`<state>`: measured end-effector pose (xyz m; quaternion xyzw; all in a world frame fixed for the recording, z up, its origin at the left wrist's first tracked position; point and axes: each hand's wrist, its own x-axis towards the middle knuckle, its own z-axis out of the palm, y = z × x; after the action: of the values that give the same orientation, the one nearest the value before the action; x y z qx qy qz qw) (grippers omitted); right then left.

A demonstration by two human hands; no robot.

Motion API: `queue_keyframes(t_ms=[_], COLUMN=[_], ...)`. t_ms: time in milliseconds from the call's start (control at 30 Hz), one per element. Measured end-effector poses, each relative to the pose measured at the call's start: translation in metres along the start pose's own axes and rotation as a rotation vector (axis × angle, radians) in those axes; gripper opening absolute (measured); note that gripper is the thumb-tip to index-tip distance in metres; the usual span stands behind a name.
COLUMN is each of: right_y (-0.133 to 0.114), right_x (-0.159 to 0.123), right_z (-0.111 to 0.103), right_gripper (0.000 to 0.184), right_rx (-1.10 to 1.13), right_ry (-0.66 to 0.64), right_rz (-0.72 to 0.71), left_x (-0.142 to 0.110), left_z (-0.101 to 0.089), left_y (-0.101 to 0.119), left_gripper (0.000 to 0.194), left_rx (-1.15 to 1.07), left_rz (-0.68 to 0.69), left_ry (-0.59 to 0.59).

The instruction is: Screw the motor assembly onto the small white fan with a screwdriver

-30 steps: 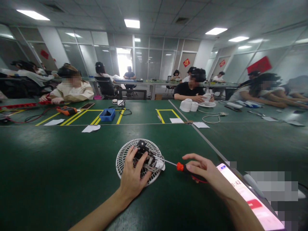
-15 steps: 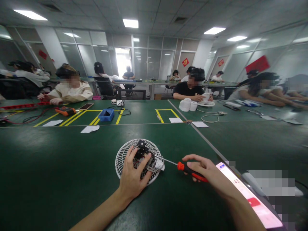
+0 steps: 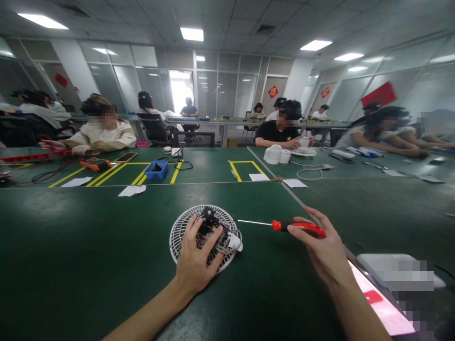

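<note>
A left hand [image 3: 197,259], grip half spread, clasps a motor [image 3: 209,213] on a grille [image 3: 179,226] atop the tabletop [image 3: 106,251]; the right hand [image 3: 326,244] closes round a screwdriver [image 3: 275,226], tip clear of the motor. Firm bracing and straight-on entry should help prevent slips.

Left hand [image 3: 196,258] splayed; right hand [image 3: 324,244] curled
</note>
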<state>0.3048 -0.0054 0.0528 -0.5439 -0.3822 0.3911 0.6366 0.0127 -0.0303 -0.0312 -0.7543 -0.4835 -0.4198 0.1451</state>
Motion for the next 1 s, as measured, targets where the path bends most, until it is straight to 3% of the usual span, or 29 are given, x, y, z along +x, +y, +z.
queue_keyframes(t_ms=[167,367,700,1000], right_y=[-0.007,0.000,0.036,0.074], right_x=[-0.001,-0.002,-0.012,-0.012], right_z=[0.005,0.007,0.027,0.041], right_gripper=[0.081,0.061,0.060,0.048], right_rx=[0.193,0.140,-0.629,-1.018], right_ry=[0.062,-0.006,-0.133,-0.270], right_rz=[0.029,0.058,-0.226,-0.406], left_x=[0.000,0.001,-0.001,0.001], left_z=[-0.001,0.000,-0.001,-0.003], left_y=[0.000,0.001,0.000,0.001], left_gripper=[0.054,0.053,0.056,0.059], left_rx=[0.000,0.006,-0.002,-0.027], left_rz=[0.000,0.002,-0.001,0.023], left_ry=[0.001,0.000,-0.003,0.016])
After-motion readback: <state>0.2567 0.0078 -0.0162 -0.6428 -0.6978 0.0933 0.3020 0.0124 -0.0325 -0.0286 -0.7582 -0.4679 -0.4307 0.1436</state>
